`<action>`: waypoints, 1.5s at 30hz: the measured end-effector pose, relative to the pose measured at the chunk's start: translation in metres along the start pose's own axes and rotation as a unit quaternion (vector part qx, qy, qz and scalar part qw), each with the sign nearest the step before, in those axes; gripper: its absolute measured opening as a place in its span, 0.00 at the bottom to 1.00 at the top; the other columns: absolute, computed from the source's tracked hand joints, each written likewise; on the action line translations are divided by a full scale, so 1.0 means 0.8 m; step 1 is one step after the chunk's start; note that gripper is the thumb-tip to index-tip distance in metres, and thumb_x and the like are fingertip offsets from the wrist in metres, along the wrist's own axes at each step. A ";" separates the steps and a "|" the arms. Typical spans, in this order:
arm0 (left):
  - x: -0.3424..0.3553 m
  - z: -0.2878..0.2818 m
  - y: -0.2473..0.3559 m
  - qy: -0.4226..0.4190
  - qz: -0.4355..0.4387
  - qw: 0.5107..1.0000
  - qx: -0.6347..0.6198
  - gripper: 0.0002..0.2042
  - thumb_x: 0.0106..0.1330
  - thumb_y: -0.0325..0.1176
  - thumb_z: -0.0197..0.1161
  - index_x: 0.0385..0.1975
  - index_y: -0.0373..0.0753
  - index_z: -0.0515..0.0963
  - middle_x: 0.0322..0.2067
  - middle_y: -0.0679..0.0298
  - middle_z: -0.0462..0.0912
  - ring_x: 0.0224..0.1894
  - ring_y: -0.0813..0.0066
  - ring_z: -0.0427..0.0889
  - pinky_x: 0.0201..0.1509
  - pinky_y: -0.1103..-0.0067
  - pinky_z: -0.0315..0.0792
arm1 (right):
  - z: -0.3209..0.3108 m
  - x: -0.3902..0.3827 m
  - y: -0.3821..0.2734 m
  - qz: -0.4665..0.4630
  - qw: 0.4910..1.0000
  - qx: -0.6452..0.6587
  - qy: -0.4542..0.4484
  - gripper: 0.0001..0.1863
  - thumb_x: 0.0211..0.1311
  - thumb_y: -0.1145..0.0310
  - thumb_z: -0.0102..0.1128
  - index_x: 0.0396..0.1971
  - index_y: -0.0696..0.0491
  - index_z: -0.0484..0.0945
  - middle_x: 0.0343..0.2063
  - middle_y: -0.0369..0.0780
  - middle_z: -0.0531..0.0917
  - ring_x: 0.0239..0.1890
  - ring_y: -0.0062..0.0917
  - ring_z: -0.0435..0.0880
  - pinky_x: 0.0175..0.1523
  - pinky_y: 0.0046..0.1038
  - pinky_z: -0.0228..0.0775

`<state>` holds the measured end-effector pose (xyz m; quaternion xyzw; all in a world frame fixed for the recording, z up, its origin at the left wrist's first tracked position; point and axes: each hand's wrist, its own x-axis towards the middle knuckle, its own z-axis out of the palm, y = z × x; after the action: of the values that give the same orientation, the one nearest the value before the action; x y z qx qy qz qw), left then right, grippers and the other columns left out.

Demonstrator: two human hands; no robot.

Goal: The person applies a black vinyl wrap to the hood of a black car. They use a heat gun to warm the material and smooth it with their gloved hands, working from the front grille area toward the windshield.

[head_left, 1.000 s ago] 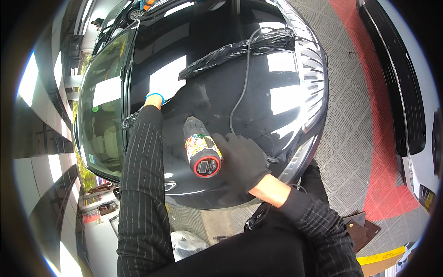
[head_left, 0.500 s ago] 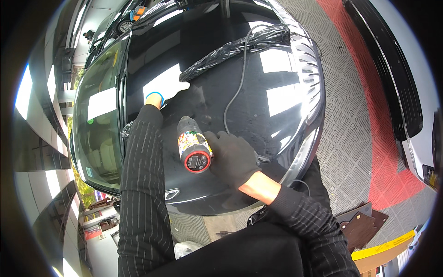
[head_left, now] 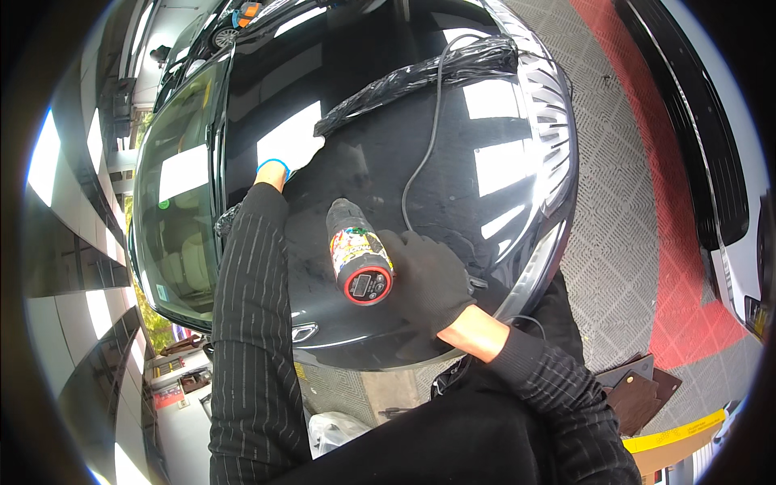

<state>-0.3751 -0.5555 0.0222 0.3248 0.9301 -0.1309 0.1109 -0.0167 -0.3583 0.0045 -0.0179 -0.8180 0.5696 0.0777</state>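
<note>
My right hand (head_left: 428,279), in a black glove, is closed round the hidden handle of a heat gun (head_left: 360,252). The gun has a sticker-covered body, a red-ringed rear display and a dark nozzle directed at the black car hood (head_left: 339,333). Farther up the hood, my left hand (head_left: 297,152) wears a white glove with a blue cuff and lies flat, fingers out. Its outline partly merges with a bright reflection. Just beyond it is the near end of a bunched strip of shiny black film (head_left: 412,85), which runs toward the grille.
A grey cord (head_left: 426,153) loops over the film and hood. The windshield (head_left: 182,202) lies left, the silver grille (head_left: 547,121) right. Beyond the grey and red floor tiles (head_left: 638,162) stands another vehicle (head_left: 695,121). A clear plastic bag (head_left: 331,432) is near my legs.
The heat gun and my right hand have shifted slightly right relative to the hood. My left hand stays on the hood near the film's end. The view has moved a little.
</note>
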 end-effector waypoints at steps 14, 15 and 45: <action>0.001 0.007 -0.006 0.027 0.045 0.999 -0.007 0.46 0.55 0.26 0.59 0.81 0.61 0.64 0.55 0.41 0.85 0.56 0.39 0.84 0.65 0.62 0.76 | -0.007 -0.004 0.002 0.002 1.000 -0.023 0.007 0.18 0.58 0.69 0.69 0.49 0.50 0.79 0.34 0.42 0.84 0.38 0.39 0.88 0.44 0.42 0.76; 0.000 0.004 -0.005 0.024 0.042 0.999 -0.011 0.46 0.55 0.26 0.59 0.81 0.61 0.64 0.55 0.41 0.85 0.56 0.40 0.84 0.65 0.62 0.76 | -0.008 -0.005 0.001 0.004 1.000 -0.023 0.004 0.17 0.59 0.69 0.69 0.49 0.50 0.79 0.34 0.42 0.84 0.38 0.39 0.88 0.44 0.42 0.76; -0.054 -0.025 0.061 -0.001 -0.021 1.000 -0.010 0.39 0.58 0.26 0.62 0.76 0.48 0.69 0.69 0.49 0.77 0.72 0.47 0.74 0.77 0.66 0.67 | -0.040 -0.030 0.008 0.003 1.000 -0.028 -0.011 0.24 0.58 0.68 0.69 0.56 0.54 0.80 0.37 0.43 0.84 0.40 0.38 0.86 0.45 0.39 0.77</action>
<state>-0.3135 -0.5369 0.0450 0.3045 0.9377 -0.1243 0.1120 0.0116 -0.3293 0.0069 -0.0162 -0.8344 0.5469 0.0669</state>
